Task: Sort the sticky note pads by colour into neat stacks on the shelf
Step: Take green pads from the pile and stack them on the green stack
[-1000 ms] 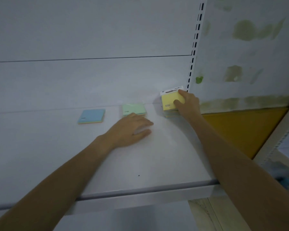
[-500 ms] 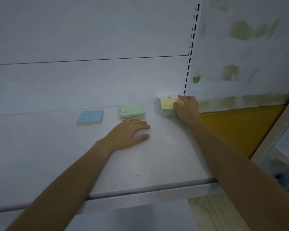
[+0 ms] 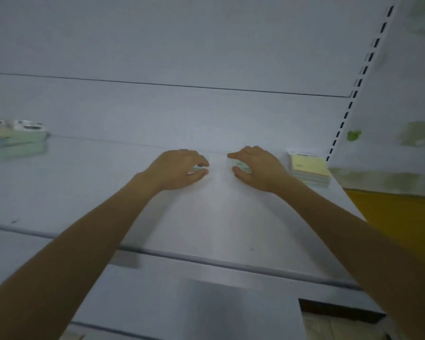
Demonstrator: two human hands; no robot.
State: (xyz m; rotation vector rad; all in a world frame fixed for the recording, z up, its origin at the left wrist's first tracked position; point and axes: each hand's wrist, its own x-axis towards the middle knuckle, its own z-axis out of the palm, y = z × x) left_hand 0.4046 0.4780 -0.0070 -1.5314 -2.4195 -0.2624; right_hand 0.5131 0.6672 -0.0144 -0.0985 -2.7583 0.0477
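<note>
My left hand (image 3: 179, 168) curls thumb and fingers round a pale pad (image 3: 196, 168), its colour blurred. My right hand (image 3: 255, 168) likewise clasps a green pad (image 3: 241, 165), both at the far side of the white shelf (image 3: 219, 217). A yellow-topped stack (image 3: 309, 169) stands just right; blurred mixed pads (image 3: 15, 143) lie far left.

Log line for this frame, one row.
left hand: curled round pale pad | right hand: curled round green pad | yellow-topped stack: far right, untouched

At the upper right you see a slotted upright (image 3: 364, 69) beside a green-stained wall (image 3: 402, 69). A yellow panel (image 3: 402, 217) sits below it.
</note>
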